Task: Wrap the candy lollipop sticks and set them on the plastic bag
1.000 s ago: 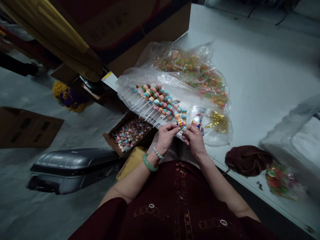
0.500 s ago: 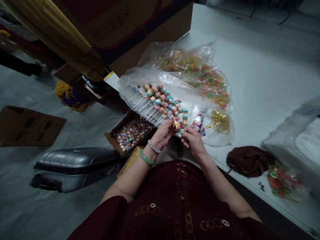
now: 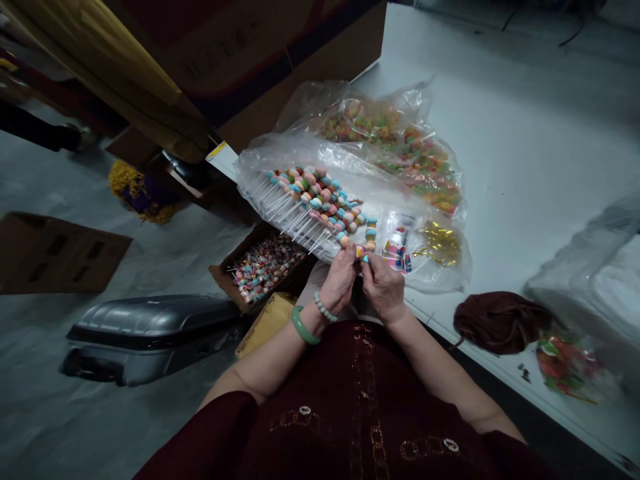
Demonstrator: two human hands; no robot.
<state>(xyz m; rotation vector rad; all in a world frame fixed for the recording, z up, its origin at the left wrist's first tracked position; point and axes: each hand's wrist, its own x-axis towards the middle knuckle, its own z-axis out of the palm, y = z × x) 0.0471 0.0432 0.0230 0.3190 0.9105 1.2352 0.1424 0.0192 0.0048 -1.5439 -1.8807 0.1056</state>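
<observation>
My left hand (image 3: pixel 341 277), with a green bangle and a beaded bracelet at its wrist, is closed in a pinch at the table edge. Facing it, my right hand (image 3: pixel 384 283) pinches the other side of a small, brightly printed wrapper (image 3: pixel 359 253). Little of the wrapper shows between the fingertips, and whatever is inside is hidden. Just beyond the hands, candy skewers (image 3: pixel 320 193) of pastel pieces on white sticks lie on clear plastic. Printed wrappers (image 3: pixel 396 248) and gold twist ties (image 3: pixel 440 243) rest to the right of them.
Bags of green and orange candies (image 3: pixel 390 133) lie farther back, before a large carton (image 3: pixel 300 93). Below the table, a box of wrapped candies (image 3: pixel 270 263) stands near a grey suitcase (image 3: pixel 155 333). A dark brown cloth (image 3: pixel 500 322) lies at the right edge.
Both hands have drawn together and slightly lower, toward my body. My left fingers, spread before, are now curled around the wrapper, which is mostly covered.
</observation>
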